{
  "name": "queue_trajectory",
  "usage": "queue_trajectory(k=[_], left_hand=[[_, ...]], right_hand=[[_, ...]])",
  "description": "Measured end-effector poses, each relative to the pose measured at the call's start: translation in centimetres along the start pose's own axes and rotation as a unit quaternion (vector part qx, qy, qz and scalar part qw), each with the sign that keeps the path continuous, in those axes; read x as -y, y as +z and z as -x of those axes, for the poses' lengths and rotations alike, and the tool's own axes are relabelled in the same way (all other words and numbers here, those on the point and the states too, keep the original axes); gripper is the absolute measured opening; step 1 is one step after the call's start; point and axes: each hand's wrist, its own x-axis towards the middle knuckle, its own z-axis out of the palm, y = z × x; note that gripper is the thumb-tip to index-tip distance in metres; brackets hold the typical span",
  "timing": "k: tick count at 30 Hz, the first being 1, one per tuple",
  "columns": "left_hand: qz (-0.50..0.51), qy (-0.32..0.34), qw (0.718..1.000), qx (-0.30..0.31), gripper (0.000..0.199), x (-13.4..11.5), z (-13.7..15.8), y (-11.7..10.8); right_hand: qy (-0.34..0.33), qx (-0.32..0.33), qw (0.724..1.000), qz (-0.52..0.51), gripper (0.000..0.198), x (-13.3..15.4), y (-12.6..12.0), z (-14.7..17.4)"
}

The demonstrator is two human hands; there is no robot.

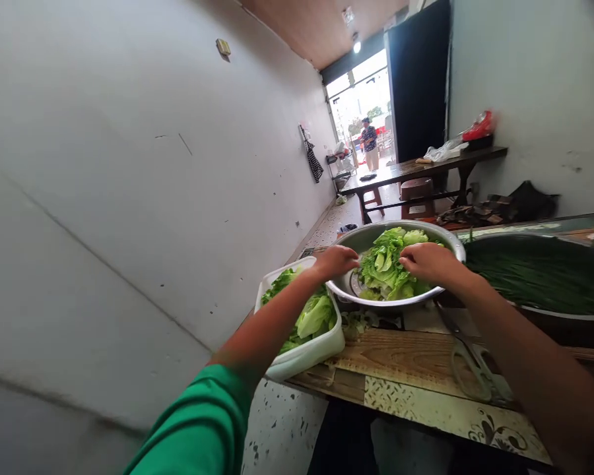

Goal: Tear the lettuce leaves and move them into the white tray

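A metal basin stands on the table with a heap of torn lettuce leaves in it. My left hand reaches over the basin's left rim, its fingers loosely bent and a little apart, close to the leaves. On the heap's right side, my right hand has its fingers curled together at the lettuce; the fingertips are partly hidden. Beneath my left forearm, a white plastic tub holds more lettuce.
Scissors with pale handles lie under my right forearm. A wide basin of long green stalks stands at the right. Behind are a dark table and a stool. A person stands near the bright doorway.
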Motion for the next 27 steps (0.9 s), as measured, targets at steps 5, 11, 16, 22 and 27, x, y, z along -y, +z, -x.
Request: queue_trajectory(k=[5,11,16,22,27], left_hand=[[0.018,0.013,1.0,0.014,0.037,-1.9,-4.6,6.3],[0.05,0.011,0.999,-0.004,0.017,-2.4,-6.1,8.2],[0.098,-0.015,0.993,-0.063,0.022,-2.1,-5.7,4.9],[0.319,-0.069,0.942,-0.077,0.03,-2.1,-3.6,-0.2],[0.415,-0.08,0.9,-0.103,0.032,-4.3,-1.9,-2.9]], right_hand=[[0.039,0.006,0.998,0.057,0.038,-0.2,-1.3,0.8],[0.046,-0.001,0.998,0.048,0.039,0.2,-2.6,1.7],[0.045,-0.017,0.999,0.012,0.038,0.0,-1.9,1.3],[-0.021,-0.142,0.985,-0.093,0.059,-1.1,1.1,-0.9],[-0.067,-0.203,0.953,-0.215,0.068,-0.8,2.7,-1.9]])
